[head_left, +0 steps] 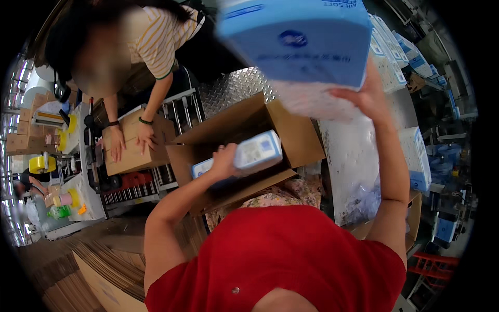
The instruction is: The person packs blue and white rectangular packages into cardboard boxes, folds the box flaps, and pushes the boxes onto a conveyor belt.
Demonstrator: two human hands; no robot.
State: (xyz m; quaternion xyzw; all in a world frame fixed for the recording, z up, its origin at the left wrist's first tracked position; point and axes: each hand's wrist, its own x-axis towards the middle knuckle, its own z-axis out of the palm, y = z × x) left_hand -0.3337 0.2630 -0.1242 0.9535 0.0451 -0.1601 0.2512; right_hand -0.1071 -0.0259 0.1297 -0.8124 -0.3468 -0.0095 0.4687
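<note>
My left hand (225, 161) reaches into an open cardboard box (304, 135) and grips a white and blue tissue pack (259, 151) lying at a slant in its opening. The box flaps stand up and outward. My right hand (368, 96) is raised at the upper right, its fingers closed against the side of a blue tissue pack bundle (317, 49) with a pinkish-white lower part. This bundle is held close to the camera, above the far right corner of the box. It is slightly blurred and hides what lies behind it.
A co-worker at the left presses both hands on a closed carton (138, 140) on a roller conveyor (179, 106). More tissue packs (414, 156) stand along the metal table (353, 151) at the right. Flattened cardboard (99, 281) is stacked at the lower left.
</note>
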